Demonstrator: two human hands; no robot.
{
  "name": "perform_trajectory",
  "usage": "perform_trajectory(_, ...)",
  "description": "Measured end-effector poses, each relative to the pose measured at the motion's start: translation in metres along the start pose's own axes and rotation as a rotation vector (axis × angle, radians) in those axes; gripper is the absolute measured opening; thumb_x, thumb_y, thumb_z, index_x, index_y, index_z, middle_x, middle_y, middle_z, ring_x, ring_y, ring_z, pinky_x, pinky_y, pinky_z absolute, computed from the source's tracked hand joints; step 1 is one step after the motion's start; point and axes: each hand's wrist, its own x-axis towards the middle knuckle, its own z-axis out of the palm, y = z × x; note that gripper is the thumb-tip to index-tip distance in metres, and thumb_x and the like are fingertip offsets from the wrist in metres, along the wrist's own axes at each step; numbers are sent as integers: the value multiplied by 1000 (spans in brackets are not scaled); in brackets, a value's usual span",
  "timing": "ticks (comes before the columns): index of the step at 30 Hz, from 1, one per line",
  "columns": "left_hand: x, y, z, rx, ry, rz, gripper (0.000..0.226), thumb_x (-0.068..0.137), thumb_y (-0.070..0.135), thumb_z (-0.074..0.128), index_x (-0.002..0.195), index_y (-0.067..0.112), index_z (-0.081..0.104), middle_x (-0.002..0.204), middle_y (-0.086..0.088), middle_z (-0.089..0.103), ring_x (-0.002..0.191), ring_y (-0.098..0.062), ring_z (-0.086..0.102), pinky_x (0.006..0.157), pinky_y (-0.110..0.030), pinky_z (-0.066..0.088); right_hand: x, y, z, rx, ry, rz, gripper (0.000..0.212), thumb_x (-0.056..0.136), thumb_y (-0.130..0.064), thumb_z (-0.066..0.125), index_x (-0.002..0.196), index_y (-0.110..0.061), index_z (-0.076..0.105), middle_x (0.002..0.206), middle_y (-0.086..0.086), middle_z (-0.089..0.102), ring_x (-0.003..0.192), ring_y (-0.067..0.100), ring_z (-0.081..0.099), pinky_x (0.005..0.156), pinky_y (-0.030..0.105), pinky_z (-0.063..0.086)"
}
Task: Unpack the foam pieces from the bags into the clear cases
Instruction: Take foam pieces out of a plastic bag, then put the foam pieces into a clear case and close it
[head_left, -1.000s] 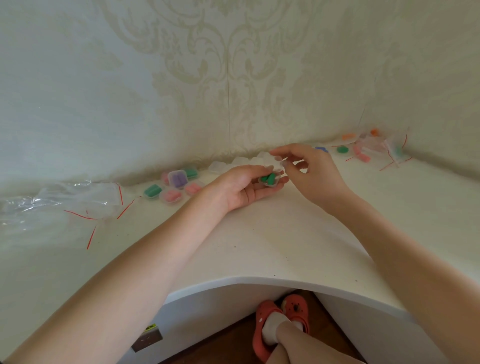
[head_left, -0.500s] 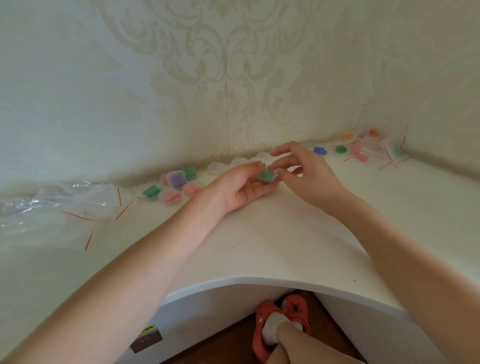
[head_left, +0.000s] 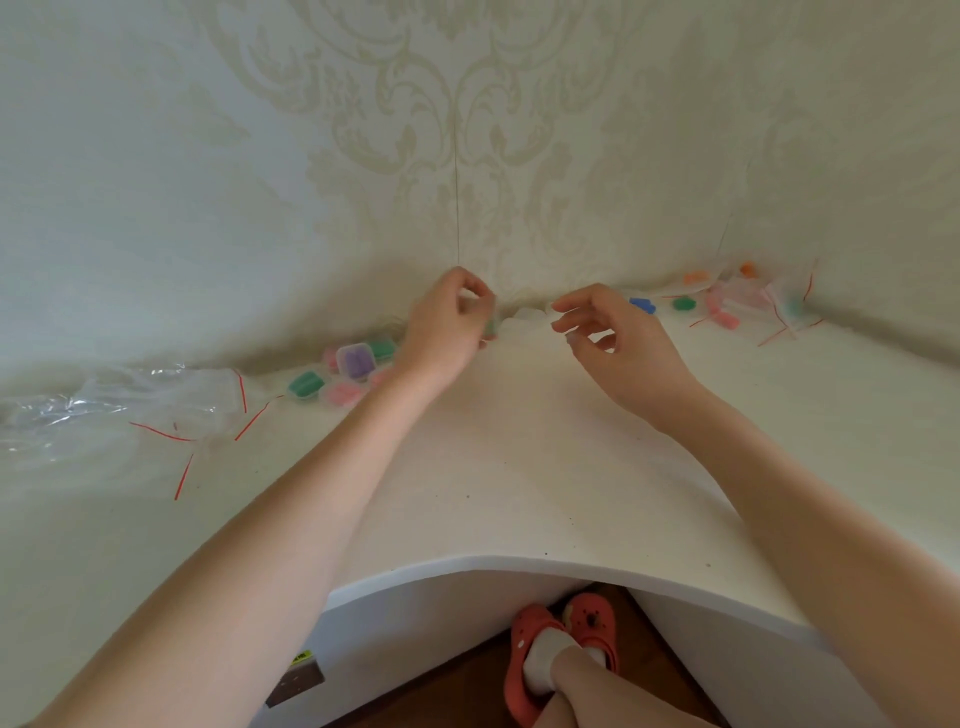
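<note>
My left hand (head_left: 447, 322) is raised above the centre of the tabletop (head_left: 519, 467), back toward me, its fingers (head_left: 480, 299) curled round a small clear case with green foam (head_left: 491, 326) that peeks out at the fingertips. My right hand (head_left: 618, 345) hovers just right of centre, fingers loosely curled and holding nothing, near a row of empty clear cases (head_left: 527, 316) along the wall. The tabletop is white with a curved front edge, set in a corner of patterned pale wallpaper (head_left: 467, 130). At left lie crumpled empty bags (head_left: 119, 405) with red strips, then filled cases (head_left: 343, 371) holding green, purple and pink foam. At upper right, loose foam pieces (head_left: 683, 303) and bags (head_left: 753, 299).
</note>
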Motion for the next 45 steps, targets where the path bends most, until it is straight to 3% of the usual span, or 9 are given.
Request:
perform_trajectory(4,15,-9,-38,376,223,152,18,93,12,49,85,8,64,81,-10,64,69,-29,64,53,-32,54,2,4,-1,-31,26,4,29,88,1,48,105,-19,59,97,-8,66,89,-2,57,69,4,39)
perform_trajectory(8,9,-14,-58,570,172,-118,12,91,20,56,84,11,57,72,-10,61,39,-22,58,28,-20,37,2,7,-1,-42,16,10,30,88,1,47,101,-22,60,94,-10,65,85,-6,55,71,4,37)
perform_trajectory(16,11,-25,-55,764,174,-77,20,83,1,50,76,11,66,56,-15,64,46,-31,64,48,-35,55,6,19,-3,-140,47,70,25,89,-5,49,104,-20,62,97,-10,63,88,6,57,73,7,40)
perform_trajectory(21,12,-23,-51,944,271,116,36,74,-11,46,90,12,69,101,-14,61,97,-35,56,83,-38,45,8,39,-19,-324,77,308,26,89,-11,49,108,-20,64,104,-3,60,89,15,54,82,29,44)
perform_trajectory(24,10,-21,-45,949,280,194,35,75,-11,46,93,11,67,103,-15,59,104,-34,50,83,-38,36,7,46,-24,-256,127,358,30,89,-7,47,111,-18,63,111,1,58,86,17,53,77,27,41)
perform_trajectory(29,-1,-21,-15,935,131,424,27,76,-5,53,85,13,70,96,-11,64,96,-34,53,75,-36,34,16,64,-38,-416,314,407,46,87,-5,45,130,-19,50,135,8,49,117,28,49,94,40,41)
perform_trajectory(34,-14,-19,19,857,-55,657,25,69,-9,57,77,11,68,86,-9,64,90,-31,54,73,-34,31,20,100,-71,-803,67,638,54,95,-20,37,148,-17,25,154,8,25,141,29,20,107,47,27)
perform_trajectory(41,-15,-24,23,754,-137,675,25,70,-10,56,73,11,68,83,-6,63,90,-31,56,77,-36,40,22,109,-71,-757,276,535,35,94,-3,39,127,-6,50,119,24,54,117,39,44,87,43,41)
perform_trajectory(45,-16,-25,28,529,-115,459,20,81,1,58,91,16,65,93,2,60,91,-16,53,79,-27,41,13,85,-64,-659,448,336,36,84,10,38,110,-7,57,104,17,58,104,35,50,75,37,41)
